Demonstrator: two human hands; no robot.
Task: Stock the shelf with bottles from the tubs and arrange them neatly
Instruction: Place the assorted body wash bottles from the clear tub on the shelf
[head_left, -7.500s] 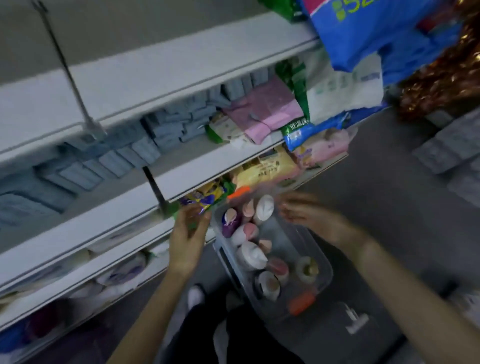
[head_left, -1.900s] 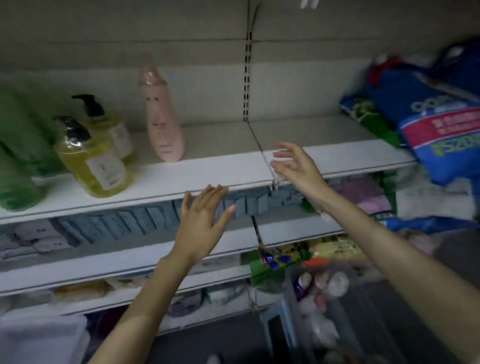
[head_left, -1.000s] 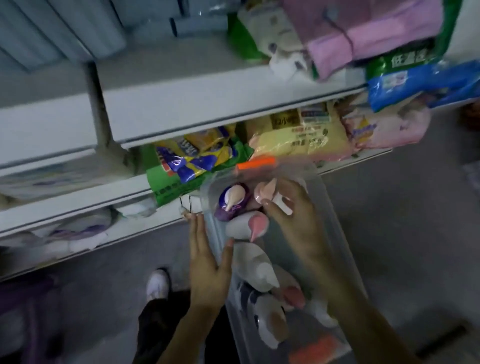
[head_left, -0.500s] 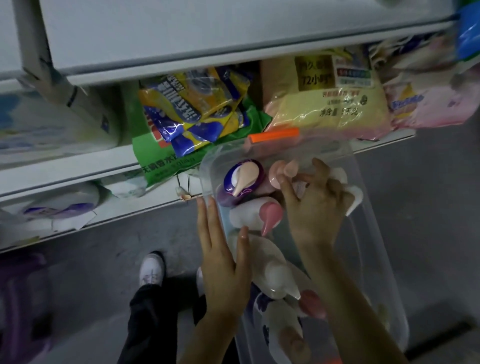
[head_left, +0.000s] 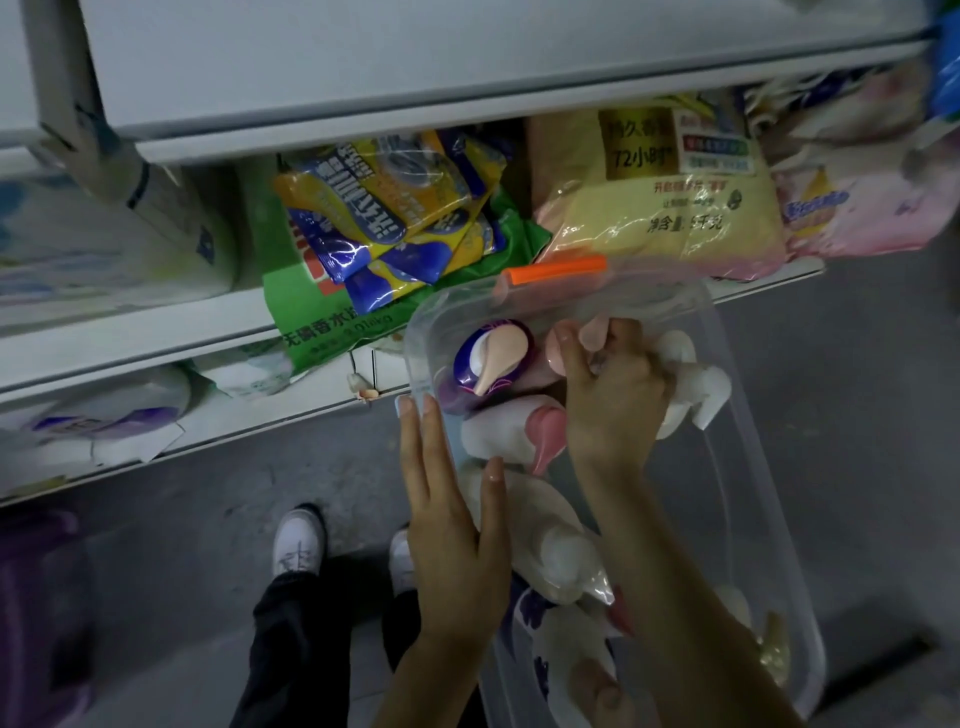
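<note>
Legs: dark trousers (head_left: 291, 649) and white shoes (head_left: 298, 540) stand on the grey floor (head_left: 182, 519), just left of the tub
Left hand: the left hand (head_left: 457, 530) lies flat against the tub's left wall; its fingers (head_left: 415, 457) are straight and close together on the outside, and the thumb reaches over the rim to the inner side; it holds nothing
Tub: a clear plastic tub (head_left: 737, 467) holds the bottles; what it stands on cannot be seen
Near bottles: white bottles (head_left: 550, 551) lie jumbled at the tub's near end, partly under the right forearm
Middle bottle: a pink-pump bottle (head_left: 514, 431) with a white body lies on its side between the two hands
Right hand: the right hand (head_left: 613, 395) is down in the far half of the tub, its fingers curled tight round a white pump bottle (head_left: 691, 384) whose nozzle sticks out to the hand's right
Far corner: a purple bottle (head_left: 491, 358) with a cream pump sits in the far left corner, just beside the right hand
Latch: an orange latch (head_left: 556, 270) sits on the tub's far end, level with the shelf edge
Shelf: a white shelf (head_left: 208, 426) runs behind the tub, carrying a green bag (head_left: 322, 312), blue-and-yellow packets (head_left: 395, 208) on top of the green bag, a yellow bag (head_left: 660, 197) and a pink pack (head_left: 857, 208)
Above: an upper shelf (head_left: 467, 67) overhangs these goods
</note>
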